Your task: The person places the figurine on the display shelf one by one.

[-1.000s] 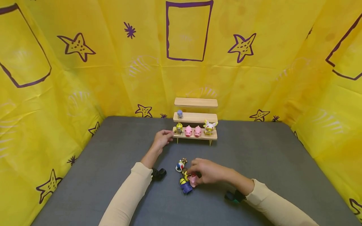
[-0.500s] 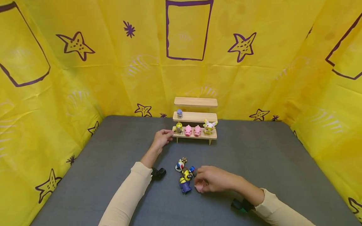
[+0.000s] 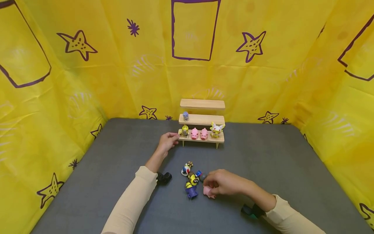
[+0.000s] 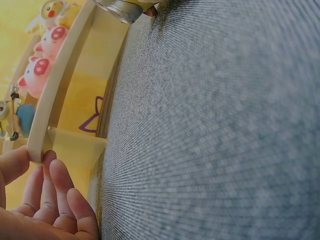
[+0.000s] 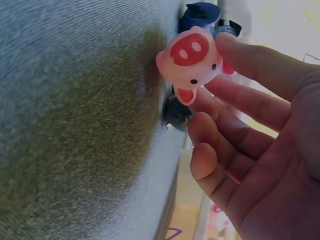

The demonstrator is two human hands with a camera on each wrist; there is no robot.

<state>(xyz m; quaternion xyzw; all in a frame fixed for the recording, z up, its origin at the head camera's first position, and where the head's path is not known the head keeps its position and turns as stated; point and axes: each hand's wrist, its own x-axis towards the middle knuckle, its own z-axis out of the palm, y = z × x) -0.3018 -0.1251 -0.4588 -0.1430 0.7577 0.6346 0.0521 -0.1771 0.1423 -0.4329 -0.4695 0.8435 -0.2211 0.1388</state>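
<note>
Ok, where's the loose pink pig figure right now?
In the head view the pink pig sits front-centre on the grey mat, pinched in the right hand, just right of the purple-and-yellow figure; the right wrist view shows it clearly.

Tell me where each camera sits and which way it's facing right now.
Head: worn high, looking forward and down at the grey table, wooden shelf and loose toys; both sleeved arms show, left hand and right hand.
Left wrist: low by the mat, looking along it at the shelf's end; left fingers touch it.
Right wrist: close by the palm, looking at the pink pig pinched by the right fingers.
Shared: the head and right wrist views both show the held pig.
</note>
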